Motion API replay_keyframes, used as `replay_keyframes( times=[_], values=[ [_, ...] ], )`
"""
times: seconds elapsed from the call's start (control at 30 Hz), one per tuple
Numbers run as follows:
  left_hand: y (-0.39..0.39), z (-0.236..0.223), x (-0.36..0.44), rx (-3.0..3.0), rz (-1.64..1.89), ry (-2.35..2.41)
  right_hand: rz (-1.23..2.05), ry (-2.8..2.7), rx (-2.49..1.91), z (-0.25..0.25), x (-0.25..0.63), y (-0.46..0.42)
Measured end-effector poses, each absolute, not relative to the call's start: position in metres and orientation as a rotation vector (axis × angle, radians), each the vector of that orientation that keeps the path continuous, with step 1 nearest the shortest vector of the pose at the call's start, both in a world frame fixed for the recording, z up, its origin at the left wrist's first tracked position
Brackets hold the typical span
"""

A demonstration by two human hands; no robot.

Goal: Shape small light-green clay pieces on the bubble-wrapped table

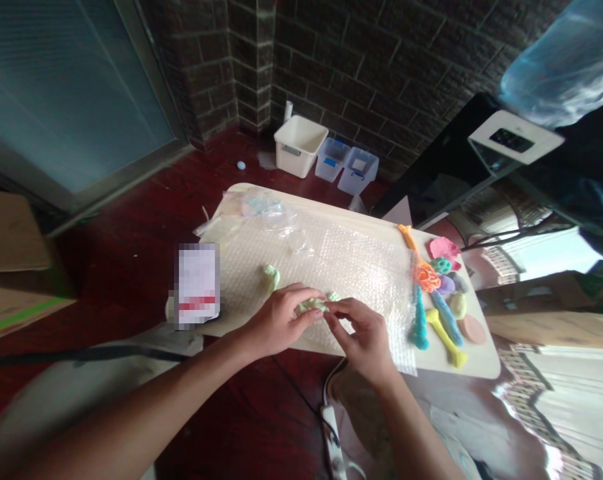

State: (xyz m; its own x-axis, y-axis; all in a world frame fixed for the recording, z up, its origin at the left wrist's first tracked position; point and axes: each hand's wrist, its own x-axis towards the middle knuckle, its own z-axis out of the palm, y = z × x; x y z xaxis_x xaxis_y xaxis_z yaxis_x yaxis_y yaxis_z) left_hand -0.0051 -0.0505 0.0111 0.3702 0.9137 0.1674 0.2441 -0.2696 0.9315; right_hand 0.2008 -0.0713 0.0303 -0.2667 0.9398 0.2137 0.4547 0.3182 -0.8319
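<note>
Above the near edge of a cream table [326, 339], my left hand [284, 317] is closed around a lump of pale green modelling clay [309, 305]. My right hand [361, 333] meets it from the right, thumb and fingertips pinched at the clay's right end. Just behind the fingers a small pale green bit [333, 296] shows, partly hidden. Left of my hands another pale green clay piece [270, 277] lies on bubble wrap [361, 260].
Coloured clay shapes, among them a yellow bone-like one [446, 339] and a pink one [444, 251], cover the table's right end. Clear plastic bags [269, 210] lie at the far left. Beyond the table stand a white bin [300, 150] and two clear tubs [359, 170]. Below is a power strip [333, 440].
</note>
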Motion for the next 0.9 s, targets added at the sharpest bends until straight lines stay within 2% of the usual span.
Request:
replay_keyframes(
  times=[0.33,0.6,0.9],
  values=[
    [-0.052,0.005,-0.006,1.572,0.855,1.022,0.802,-1.846,-1.316,0.022,0.198,-0.075],
    [-0.05,0.012,-0.005,1.443,0.766,0.992,0.75,-1.91,-1.195,0.028,0.199,-0.072],
    [-0.052,0.015,-0.006,1.574,0.662,1.006,0.792,-1.859,-1.348,0.025,0.199,-0.078]
  ],
)
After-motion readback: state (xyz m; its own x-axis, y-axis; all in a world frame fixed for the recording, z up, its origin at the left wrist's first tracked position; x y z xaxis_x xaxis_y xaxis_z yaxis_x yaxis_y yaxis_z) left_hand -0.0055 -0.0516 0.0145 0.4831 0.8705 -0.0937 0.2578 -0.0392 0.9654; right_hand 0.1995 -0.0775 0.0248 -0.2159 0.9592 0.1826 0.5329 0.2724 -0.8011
